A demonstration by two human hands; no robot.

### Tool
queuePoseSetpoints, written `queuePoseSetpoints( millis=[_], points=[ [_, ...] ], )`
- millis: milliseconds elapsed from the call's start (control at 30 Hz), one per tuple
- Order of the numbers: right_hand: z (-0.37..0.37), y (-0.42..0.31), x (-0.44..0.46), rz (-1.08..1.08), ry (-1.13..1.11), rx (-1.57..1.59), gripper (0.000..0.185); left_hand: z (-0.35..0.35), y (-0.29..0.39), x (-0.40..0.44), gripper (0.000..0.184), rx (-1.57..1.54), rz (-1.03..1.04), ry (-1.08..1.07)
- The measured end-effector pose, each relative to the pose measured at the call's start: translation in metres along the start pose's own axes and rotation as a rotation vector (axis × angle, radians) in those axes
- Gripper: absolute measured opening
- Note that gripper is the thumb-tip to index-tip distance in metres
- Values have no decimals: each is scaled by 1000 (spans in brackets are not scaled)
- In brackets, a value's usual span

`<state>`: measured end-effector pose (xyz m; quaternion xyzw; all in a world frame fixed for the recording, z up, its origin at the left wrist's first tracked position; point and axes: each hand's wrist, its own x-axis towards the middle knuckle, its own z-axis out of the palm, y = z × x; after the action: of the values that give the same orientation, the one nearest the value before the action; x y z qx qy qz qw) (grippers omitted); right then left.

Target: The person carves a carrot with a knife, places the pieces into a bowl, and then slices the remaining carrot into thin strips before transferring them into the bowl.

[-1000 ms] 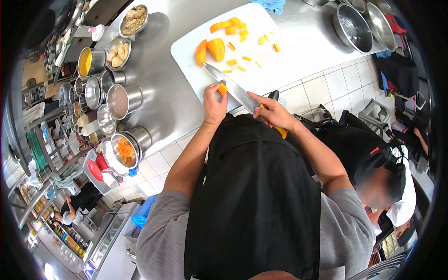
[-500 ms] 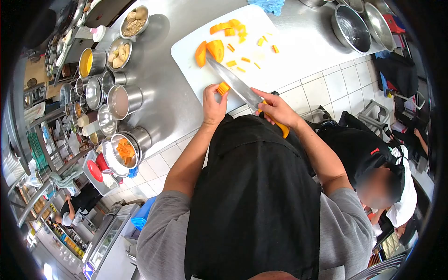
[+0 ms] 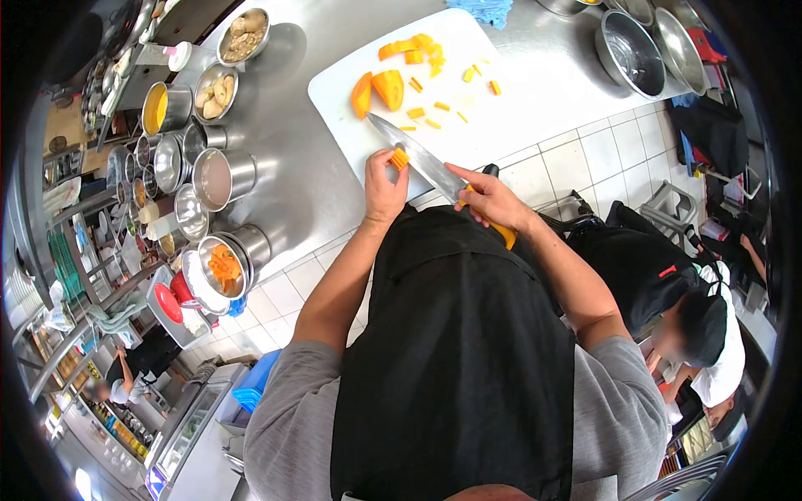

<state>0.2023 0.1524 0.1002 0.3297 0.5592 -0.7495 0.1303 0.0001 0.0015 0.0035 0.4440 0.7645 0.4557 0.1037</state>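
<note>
Head view, with clock directions taken from the two hands: the left hand (image 3: 386, 194) pinches a small ridged carrot block (image 3: 400, 159) between thumb and fingertips, the gap only as wide as the block. The right hand (image 3: 494, 203) is wrapped round the yellow handle (image 3: 505, 235) of a chef's knife (image 3: 420, 160), whose blade slants towards 11 o'clock, just beside the block. Its tip lies over a white cutting board (image 3: 334, 93), close to two large carrot chunks (image 3: 388, 89) at 11; thick carrot pieces (image 3: 413, 57) and scattered carrot sticks (image 3: 441, 106) lie at 12. On the left, carrot slices (image 3: 224, 265) fill a steel bowl (image 3: 237, 292) between 8 and 9, with a steel pot (image 3: 242, 173) at 9 and peeled pale pieces (image 3: 215, 95) in a bowl at 10. A metal basin (image 3: 614, 50) sits at 2. Farther off, at 4, is a co-worker (image 3: 718, 367) in a black cap (image 3: 703, 326).
</note>
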Motion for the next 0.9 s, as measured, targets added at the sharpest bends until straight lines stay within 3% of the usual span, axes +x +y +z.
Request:
queuePoseSetpoints(
  millis=[200,267,400,500,567,600,733,800,900],
  points=[
    [-4,6,7,-1,-49,145,59,2,-4,0,48,4,0,2],
    [-7,6,8,7,-133,351,59,4,-6,0,46,-4,-1,5],
    [-8,-2,3,-35,-96,442,58,1,-1,0,46,1,-35,5],
    [-12,-8,-4,-68,39,318,59,0,2,4,47,-66,-131,11],
    [-12,-4,-8,-117,213,-22,58,-5,9,10,52,-179,-207,8],
    [-12,-3,-11,-124,225,-28,58,-7,15,14,52,-189,-195,9],
    [-9,-4,-19,-247,341,-253,58,-13,30,31,69,-385,-221,-202],
    [-8,-3,-17,-282,366,-322,60,-8,41,40,79,-491,-231,-415],
    [-5,-7,-14,-233,401,-265,60,4,50,52,90,-363,-69,-496]
  ],
)
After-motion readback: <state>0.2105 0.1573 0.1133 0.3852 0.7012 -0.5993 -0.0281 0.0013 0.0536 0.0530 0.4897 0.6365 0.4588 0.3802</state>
